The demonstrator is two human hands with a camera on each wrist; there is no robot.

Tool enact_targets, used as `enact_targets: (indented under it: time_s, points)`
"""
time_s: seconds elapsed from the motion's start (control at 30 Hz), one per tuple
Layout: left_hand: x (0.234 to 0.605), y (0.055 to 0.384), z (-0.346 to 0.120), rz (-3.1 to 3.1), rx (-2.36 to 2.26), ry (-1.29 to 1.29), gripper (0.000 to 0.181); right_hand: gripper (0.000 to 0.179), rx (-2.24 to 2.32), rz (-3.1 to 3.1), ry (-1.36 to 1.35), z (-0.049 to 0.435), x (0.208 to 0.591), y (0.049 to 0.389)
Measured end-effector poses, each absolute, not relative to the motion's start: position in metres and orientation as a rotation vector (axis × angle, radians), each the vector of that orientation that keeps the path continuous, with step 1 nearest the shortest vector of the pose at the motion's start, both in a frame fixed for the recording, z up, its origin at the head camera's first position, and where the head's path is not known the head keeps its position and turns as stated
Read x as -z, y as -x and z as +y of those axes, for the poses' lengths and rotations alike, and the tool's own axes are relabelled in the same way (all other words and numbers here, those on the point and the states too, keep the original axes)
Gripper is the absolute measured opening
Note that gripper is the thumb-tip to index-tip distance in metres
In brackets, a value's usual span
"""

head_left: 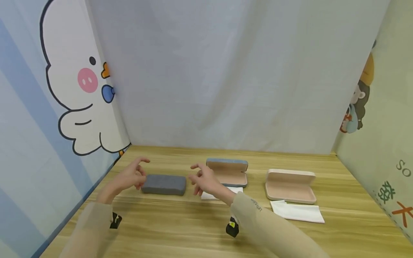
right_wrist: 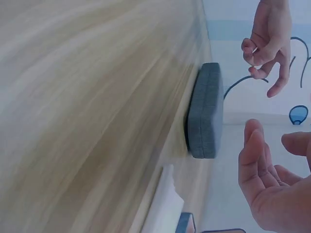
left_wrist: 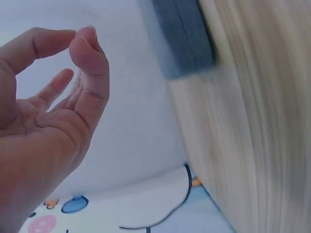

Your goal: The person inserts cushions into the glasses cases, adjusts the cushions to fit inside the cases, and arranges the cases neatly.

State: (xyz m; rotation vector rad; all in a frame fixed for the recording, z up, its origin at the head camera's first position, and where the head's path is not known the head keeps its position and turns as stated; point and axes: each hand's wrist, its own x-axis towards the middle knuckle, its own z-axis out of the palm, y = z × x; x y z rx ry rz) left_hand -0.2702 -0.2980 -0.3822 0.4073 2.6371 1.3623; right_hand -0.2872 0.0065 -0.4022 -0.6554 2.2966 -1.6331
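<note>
A: Head view, quick. Hands?
B: Left hand (head_left: 129,176) by the left end of the closed gray case (head_left: 163,185), right hand (head_left: 206,180) just off its right end. Fingers (head_left: 141,159) loosely bent and spread, holding nothing.
A: What could've gone wrong?
B: My guess: one hand landing first could skid the case along the counter (head_left: 180,233). Also, the right sleeve (head_left: 277,225) ran close to the white cloth (head_left: 209,196) by the open blue case (head_left: 229,166); dipping low could drag that cloth. Cream case (head_left: 290,190) and second cloth (head_left: 298,211), further right, looked safer.
A: Case versus fingers?
B: Between the two hands. Contact on the left: couldn't tell there.
A: Left wrist?
B: Thumb and a fingertip met or overlapped, couldn't tell which; nothing pinched. Risk: too narrow for the case unless they widened. Gray case was blurred, well apart from them.
A: Right wrist?
B: Both hands showed. Right thumb stood apart from its fingers, nothing between; left ones bent, holding nothing. Gripping only the lid might pop it. Case sat flat on the counter, apart from both hands, lower than the fingers.
</note>
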Motion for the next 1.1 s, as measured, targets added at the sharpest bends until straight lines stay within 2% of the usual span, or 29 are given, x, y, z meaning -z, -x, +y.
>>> enact_targets:
  time_s: [0.17,0.47,1.1]
  points:
    - [0.377,0.266,-0.271,2.528,-1.51,-0.371,0.057,0.038,1.667,2.282,0.682,0.027,0.398,0.285]
    - [0.387,0.265,-0.234,2.367,-1.609,-0.325,0.055,0.04,1.715,2.254,0.65,0.06,0.399,0.281]
    - [0.392,0.262,-0.198,2.265,-1.647,-0.424,0.053,0.046,1.803,2.213,0.627,0.106,0.401,0.281]
